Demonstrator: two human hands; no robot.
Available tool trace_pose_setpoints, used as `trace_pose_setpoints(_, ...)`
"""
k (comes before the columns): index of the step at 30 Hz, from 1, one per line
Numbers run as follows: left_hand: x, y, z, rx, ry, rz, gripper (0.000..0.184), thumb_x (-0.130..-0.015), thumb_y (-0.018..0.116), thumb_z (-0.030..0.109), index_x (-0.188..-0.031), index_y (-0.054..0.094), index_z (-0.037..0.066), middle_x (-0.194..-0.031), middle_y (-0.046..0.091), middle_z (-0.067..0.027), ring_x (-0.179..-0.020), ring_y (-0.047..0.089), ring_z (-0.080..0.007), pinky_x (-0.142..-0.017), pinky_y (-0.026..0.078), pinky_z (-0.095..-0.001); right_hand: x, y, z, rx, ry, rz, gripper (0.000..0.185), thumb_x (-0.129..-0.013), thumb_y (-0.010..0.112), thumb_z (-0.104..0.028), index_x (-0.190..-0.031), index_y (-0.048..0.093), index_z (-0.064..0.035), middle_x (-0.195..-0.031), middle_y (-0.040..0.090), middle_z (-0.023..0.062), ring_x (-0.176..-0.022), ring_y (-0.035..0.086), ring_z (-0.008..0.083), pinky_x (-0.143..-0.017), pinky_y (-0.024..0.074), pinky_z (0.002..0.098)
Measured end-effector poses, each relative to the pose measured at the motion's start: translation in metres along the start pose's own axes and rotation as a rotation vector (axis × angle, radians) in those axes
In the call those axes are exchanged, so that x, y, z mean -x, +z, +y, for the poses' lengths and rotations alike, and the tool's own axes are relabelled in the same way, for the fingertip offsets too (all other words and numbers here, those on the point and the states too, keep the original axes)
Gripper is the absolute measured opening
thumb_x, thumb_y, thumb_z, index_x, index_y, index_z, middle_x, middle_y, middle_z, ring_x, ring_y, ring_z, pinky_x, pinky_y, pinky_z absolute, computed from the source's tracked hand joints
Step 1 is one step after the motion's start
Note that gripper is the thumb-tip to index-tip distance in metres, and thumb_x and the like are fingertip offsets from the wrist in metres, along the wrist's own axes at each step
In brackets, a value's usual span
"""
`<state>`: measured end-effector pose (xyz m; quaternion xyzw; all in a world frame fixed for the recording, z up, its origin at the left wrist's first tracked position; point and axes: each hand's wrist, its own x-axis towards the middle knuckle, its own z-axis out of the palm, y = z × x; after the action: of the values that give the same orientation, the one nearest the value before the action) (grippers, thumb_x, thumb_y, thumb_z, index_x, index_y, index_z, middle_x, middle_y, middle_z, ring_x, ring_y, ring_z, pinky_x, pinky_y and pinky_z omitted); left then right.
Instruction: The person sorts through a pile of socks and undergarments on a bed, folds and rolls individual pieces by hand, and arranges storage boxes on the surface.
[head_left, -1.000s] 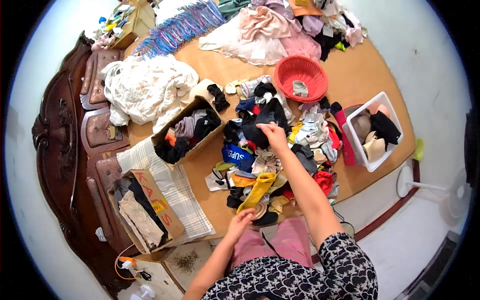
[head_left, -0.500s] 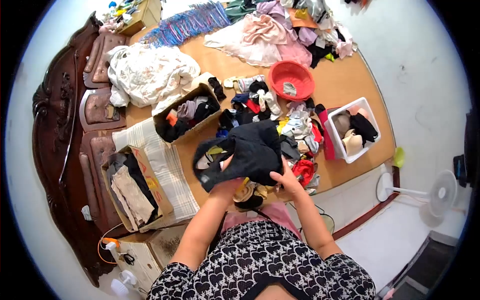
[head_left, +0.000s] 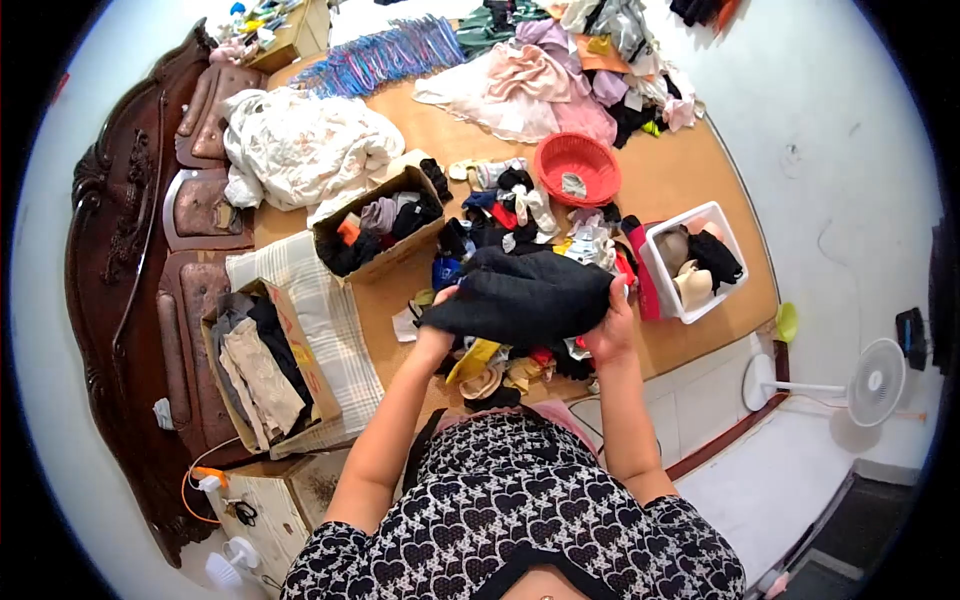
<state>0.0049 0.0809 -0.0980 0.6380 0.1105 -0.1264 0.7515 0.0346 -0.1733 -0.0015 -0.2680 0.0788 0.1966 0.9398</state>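
A black garment (head_left: 530,298) is stretched between my two hands, above a mixed pile of small clothes (head_left: 520,205). My left hand (head_left: 437,325) grips its left end. At its right end, my right hand (head_left: 612,325) holds the edge with the thumb on top. Parts of the pile show around the cloth, among them a yellow piece (head_left: 473,360) below it and a blue piece (head_left: 446,271) at its upper left. The cloth hides the middle of the pile.
Behind the pile stands a red basket (head_left: 578,170). A white bin (head_left: 697,262) is at the right. Two cardboard boxes of clothes, one nearer (head_left: 318,385) and one farther (head_left: 395,255), stand left. White bedding (head_left: 300,150), hangers (head_left: 385,58) and pink clothes (head_left: 520,80) lie farther back.
My right hand took the black garment from the pile, and my left hand let go of the yellow piece and took the garment's other end. The garment now lies flatter and wider between my hands.
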Motion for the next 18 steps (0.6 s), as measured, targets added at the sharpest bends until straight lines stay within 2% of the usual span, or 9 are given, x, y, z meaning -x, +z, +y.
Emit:
trace_pose_setpoints(3, 0.021, 0.014, 0.023, 0.024, -0.152, -0.061, 0.044, -0.089, 0.048, 0.021, -0.129, 0.044, 0.003, -0.127, 0.049, -0.0075, -0.117, 0.046, -0.0209, -0.099, 0.034, -0.0333, 0.003, 0.007, 0.013, -0.022, 0.057, -0.116, 0.067, -0.091, 0.041, -0.049, -0.134, 0.034, 0.0018, -0.135, 0.043, 0.0136, -0.124, 0.041, 0.0264, -0.106, 0.0294, 0.0415)
trace_pose_setpoints(5, 0.027, 0.02, 0.012, 0.47, -0.018, -0.219, 0.048, -0.087, 0.048, 0.017, -0.133, 0.039, 0.005, -0.136, 0.042, -0.0087, -0.124, 0.041, -0.0235, -0.104, 0.031, -0.0377, 0.004, 0.018, 0.022, -0.023, 0.055, -0.138, 0.072, -0.088, 0.044, -0.052, -0.136, 0.032, 0.0005, -0.138, 0.039, 0.0136, -0.127, 0.038, 0.0275, -0.108, 0.0257, 0.0426)
trace_pose_setpoints(7, 0.031, 0.02, 0.014, 0.338, 0.099, -0.274, 0.053, -0.087, 0.047, 0.022, -0.136, 0.035, 0.006, -0.14, 0.037, -0.0101, -0.127, 0.037, -0.0258, -0.107, 0.028, -0.0404, 0.005, 0.022, 0.027, -0.032, 0.044, -0.161, 0.067, -0.088, 0.048, -0.048, -0.135, 0.035, -0.0016, -0.138, 0.04, 0.0119, -0.127, 0.038, 0.0271, -0.108, 0.0254, 0.0422)
trace_pose_setpoints(9, 0.036, 0.027, 0.034, 0.925, 0.087, -0.461, 0.05, -0.09, 0.041, 0.021, -0.138, 0.031, 0.005, -0.141, 0.035, -0.0099, -0.128, 0.037, -0.0264, -0.107, 0.029, -0.0391, 0.004, 0.022, 0.03, 0.041, -0.064, -0.134, 0.059, -0.089, 0.052, -0.038, -0.134, 0.038, -0.0023, -0.136, 0.042, 0.0116, -0.126, 0.04, 0.0274, -0.108, 0.0256, 0.0427)
trace_pose_setpoints(10, 0.039, 0.029, 0.045, 0.926, 0.09, -0.462, 0.05, -0.09, 0.041, 0.021, -0.138, 0.031, 0.005, -0.141, 0.035, -0.0099, -0.128, 0.037, -0.0264, -0.107, 0.029, -0.0391, 0.005, 0.02, 0.029, 0.09, -0.009, -0.024, 0.053, -0.084, 0.057, -0.022, -0.131, 0.04, -0.0025, -0.134, 0.044, 0.012, -0.124, 0.042, 0.0278, -0.108, 0.0266, 0.0439)
trace_pose_setpoints(13, 0.035, 0.031, 0.057, 1.205, -0.031, -0.421, 0.045, -0.093, 0.043, 0.016, -0.136, 0.035, 0.005, -0.136, 0.041, -0.0101, -0.125, 0.04, -0.0248, -0.107, 0.027, -0.0385, 0.016, 0.016, 0.037, 0.003, 0.086, -0.157, 0.059, -0.073, 0.056, -0.01, -0.13, 0.041, -0.0014, -0.132, 0.046, 0.013, -0.123, 0.042, 0.0293, -0.107, 0.0281, 0.0451)
trace_pose_setpoints(14, 0.028, 0.03, 0.048, 0.802, 0.012, -0.411, 0.048, -0.09, 0.047, 0.02, -0.135, 0.036, 0.004, -0.134, 0.044, -0.0101, -0.123, 0.042, -0.0241, -0.106, 0.029, -0.0383, 0.025, 0.023, 0.041, -0.003, 0.132, -0.129, 0.067, -0.065, 0.056, -0.006, -0.13, 0.04, 0.0002, -0.131, 0.046, 0.0148, -0.124, 0.041, 0.0306, -0.107, 0.0286, 0.0453)
trace_pose_setpoints(17, 0.024, 0.026, 0.045, -0.296, 0.287, -0.352, 0.056, -0.085, 0.056, 0.032, -0.132, 0.04, 0.005, -0.127, 0.049, -0.0103, -0.118, 0.047, -0.0222, -0.103, 0.033, -0.0366, 0.031, 0.021, 0.055, 0.124, 0.262, -0.136, 0.048, -0.062, 0.053, 0.001, -0.11, 0.055, 0.0027, -0.11, 0.06, 0.0131, -0.105, 0.057, 0.0294, -0.095, 0.042, 0.041)
trace_pose_setpoints(18, 0.026, 0.029, 0.047, -0.428, 0.362, -0.292, 0.054, -0.086, 0.055, 0.032, -0.131, 0.041, 0.006, -0.128, 0.049, -0.0106, -0.118, 0.047, -0.0234, -0.103, 0.033, -0.0385, 0.032, 0.02, 0.062, 0.25, 0.256, -0.018, 0.038, -0.062, 0.052, 0.003, -0.099, 0.06, 0.0031, -0.098, 0.064, 0.0101, -0.093, 0.062, 0.0257, -0.086, 0.047, 0.0369)
